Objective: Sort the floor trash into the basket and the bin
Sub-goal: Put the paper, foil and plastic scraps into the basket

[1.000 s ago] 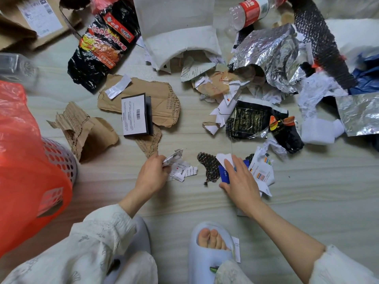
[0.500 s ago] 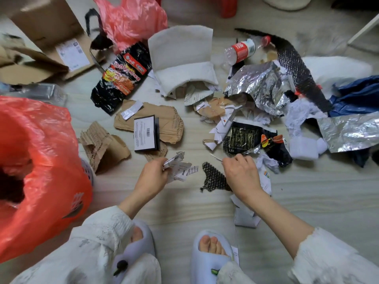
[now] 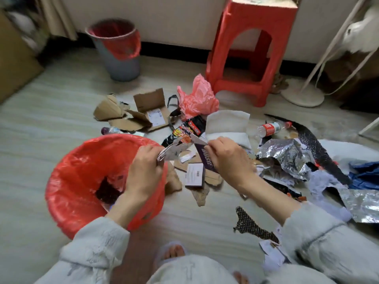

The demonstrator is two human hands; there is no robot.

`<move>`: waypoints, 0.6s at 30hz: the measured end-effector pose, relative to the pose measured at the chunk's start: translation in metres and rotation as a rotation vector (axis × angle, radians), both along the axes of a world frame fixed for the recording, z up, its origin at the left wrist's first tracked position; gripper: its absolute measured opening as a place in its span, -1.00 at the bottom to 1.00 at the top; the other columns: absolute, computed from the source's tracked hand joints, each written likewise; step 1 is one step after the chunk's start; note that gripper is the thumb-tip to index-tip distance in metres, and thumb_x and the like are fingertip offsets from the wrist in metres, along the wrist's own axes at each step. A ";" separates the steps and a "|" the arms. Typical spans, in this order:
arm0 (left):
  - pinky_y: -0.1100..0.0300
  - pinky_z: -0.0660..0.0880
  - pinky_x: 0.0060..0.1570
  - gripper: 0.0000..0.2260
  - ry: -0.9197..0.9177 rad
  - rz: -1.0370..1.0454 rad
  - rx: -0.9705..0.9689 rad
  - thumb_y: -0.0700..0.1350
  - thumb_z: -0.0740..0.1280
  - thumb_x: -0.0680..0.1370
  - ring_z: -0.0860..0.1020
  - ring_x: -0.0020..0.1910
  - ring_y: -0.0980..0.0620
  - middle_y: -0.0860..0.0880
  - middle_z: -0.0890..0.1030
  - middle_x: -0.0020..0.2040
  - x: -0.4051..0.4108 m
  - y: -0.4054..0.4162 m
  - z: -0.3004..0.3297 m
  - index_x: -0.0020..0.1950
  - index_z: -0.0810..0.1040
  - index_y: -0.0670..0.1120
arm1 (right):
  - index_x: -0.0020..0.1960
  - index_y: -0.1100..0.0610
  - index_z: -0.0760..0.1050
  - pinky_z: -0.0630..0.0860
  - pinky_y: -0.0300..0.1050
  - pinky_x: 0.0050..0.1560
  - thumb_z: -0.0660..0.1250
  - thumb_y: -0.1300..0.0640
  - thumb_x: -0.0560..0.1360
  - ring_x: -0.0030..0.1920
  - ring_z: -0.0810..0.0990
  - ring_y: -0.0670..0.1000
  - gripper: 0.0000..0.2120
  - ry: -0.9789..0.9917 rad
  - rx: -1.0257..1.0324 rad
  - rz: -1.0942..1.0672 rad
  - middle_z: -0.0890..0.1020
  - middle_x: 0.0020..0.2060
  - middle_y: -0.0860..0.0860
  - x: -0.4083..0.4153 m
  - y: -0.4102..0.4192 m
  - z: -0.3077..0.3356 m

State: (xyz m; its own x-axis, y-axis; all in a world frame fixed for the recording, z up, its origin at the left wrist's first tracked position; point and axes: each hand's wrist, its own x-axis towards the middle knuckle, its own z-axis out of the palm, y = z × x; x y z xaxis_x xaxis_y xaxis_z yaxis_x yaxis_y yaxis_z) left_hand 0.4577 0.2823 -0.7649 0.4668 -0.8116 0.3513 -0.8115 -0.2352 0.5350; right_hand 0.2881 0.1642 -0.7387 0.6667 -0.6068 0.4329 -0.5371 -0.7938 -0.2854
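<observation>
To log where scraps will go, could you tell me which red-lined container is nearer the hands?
The red-lined basket under the left hand; the grey bin stands by the wall.

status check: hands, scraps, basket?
Left hand grips paper scraps over the basket rim. Right hand pinches a purple wrapper. Grey bin stands far back by the wall. Nothing blocks the drop.

Your pale wood-look floor [image 3: 51, 111] carries a red-lined basket [image 3: 67, 181] near left and a grey bin [image 3: 123, 66] far left. Torn cardboard [image 3: 143, 113], a pink bag [image 3: 198, 99], a bottle [image 3: 268, 129] and crumpled foil [image 3: 287, 156] litter the middle and right, before a red stool [image 3: 246, 58].
</observation>
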 end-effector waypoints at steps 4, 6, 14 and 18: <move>-0.08 0.45 -0.16 -0.93 -0.079 0.230 0.033 -0.29 0.35 0.45 0.51 -0.13 -0.25 -0.22 0.55 -0.15 0.065 0.046 0.010 -0.08 0.57 -0.21 | -0.15 0.23 0.57 0.52 -0.02 -0.33 0.25 0.13 0.46 -0.28 0.60 0.17 -0.80 -0.115 0.089 0.201 0.64 -0.29 0.13 0.065 0.025 0.032; -0.12 0.47 -0.14 -0.93 -0.060 0.322 0.110 -0.27 0.36 0.45 0.52 -0.11 -0.27 -0.24 0.55 -0.14 0.092 0.070 0.002 -0.09 0.57 -0.22 | -0.15 0.24 0.57 0.53 -0.02 -0.33 0.24 0.13 0.47 -0.30 0.60 0.17 -0.79 -0.138 0.106 0.331 0.64 -0.30 0.14 0.098 0.045 0.036; -0.07 0.36 0.23 -0.53 0.083 0.239 0.843 -0.23 0.22 0.52 0.36 0.23 -0.27 -0.22 0.35 0.29 0.131 0.101 -0.057 0.43 0.23 -0.19 | 0.22 0.08 0.50 0.41 0.07 0.15 0.17 0.06 0.57 0.17 0.49 0.17 -0.72 0.528 0.085 0.531 0.50 0.21 0.10 0.169 0.073 -0.026; -0.02 0.33 0.30 -0.54 0.153 0.181 0.865 -0.26 0.18 0.49 0.36 0.30 -0.21 -0.19 0.36 0.33 0.131 0.103 -0.057 0.41 0.31 -0.16 | 0.40 0.02 0.33 0.06 0.12 0.45 0.16 0.00 0.57 0.43 0.27 0.11 -0.59 0.717 0.216 0.565 0.27 0.44 0.11 0.148 0.072 -0.038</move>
